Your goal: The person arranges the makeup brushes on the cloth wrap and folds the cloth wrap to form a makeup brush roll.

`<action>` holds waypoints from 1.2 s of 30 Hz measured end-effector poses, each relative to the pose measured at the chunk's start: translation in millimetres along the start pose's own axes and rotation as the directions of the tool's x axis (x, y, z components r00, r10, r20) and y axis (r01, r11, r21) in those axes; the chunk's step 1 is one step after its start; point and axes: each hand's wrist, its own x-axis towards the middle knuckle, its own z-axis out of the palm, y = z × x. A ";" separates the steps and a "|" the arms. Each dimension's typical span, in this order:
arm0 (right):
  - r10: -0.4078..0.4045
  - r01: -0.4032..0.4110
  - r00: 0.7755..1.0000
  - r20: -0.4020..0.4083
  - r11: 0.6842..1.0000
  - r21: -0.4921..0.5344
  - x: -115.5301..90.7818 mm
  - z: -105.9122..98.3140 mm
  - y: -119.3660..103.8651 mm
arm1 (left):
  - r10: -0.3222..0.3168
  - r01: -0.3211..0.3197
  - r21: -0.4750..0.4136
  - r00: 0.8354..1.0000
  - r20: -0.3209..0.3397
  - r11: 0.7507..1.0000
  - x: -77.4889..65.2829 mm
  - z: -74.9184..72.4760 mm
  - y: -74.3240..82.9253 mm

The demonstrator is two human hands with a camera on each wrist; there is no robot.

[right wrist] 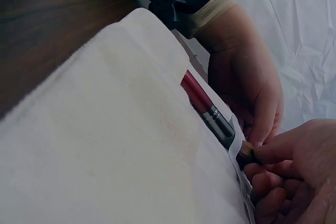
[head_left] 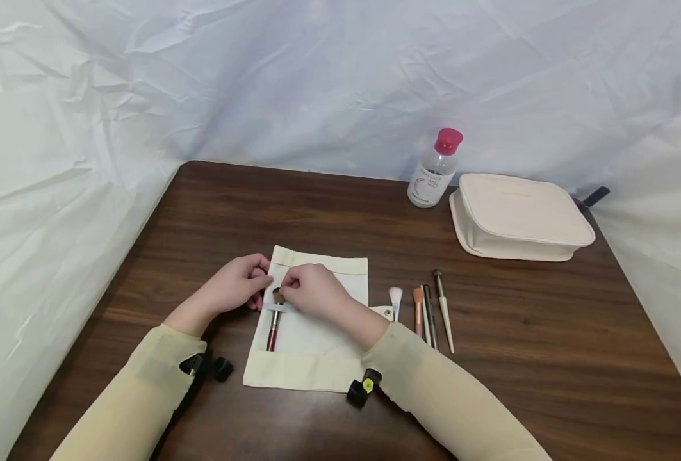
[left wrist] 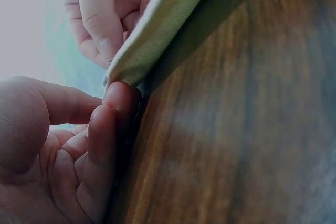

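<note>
A cream cloth brush roll lies unfolded on the table before me. A makeup brush with a dark red handle lies along its left side, under a thin white elastic band, its handle end tucked into the bottom fold. My right hand pinches the brown bristle head between thumb and fingers. At the roll's left edge, my left hand pinches the cloth between thumb and fingertip, the edge lifted in the left wrist view.
Right of the roll lie several brushes, including a white-tipped brush, an orange-brown brush and a pale-handled brush. Farther back stand a clear bottle with a pink cap and a cream case. White sheeting surrounds the table.
</note>
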 end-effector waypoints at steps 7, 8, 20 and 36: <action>-0.052 0.054 0.998 0.026 0.995 -0.082 -7.5 4.4 -0.6 | -0.006 0.006 0.001 1.000 0.000 1.000 1.7 2.4 -3.4; -0.055 0.058 0.998 0.033 0.994 -0.098 -8.8 4.6 -1.6 | -0.010 0.010 -0.007 1.000 -0.001 1.000 1.2 2.7 -4.1; -0.070 0.071 0.998 0.012 0.990 -0.123 -10.0 7.5 -0.2 | 0.005 -0.005 -0.015 1.000 -0.002 1.000 2.3 3.5 -4.7; -0.016 0.012 0.998 -0.055 0.998 -0.060 -31.0 -24.9 11.2 | -0.019 0.019 0.028 1.000 0.004 0.999 4.3 1.6 -5.0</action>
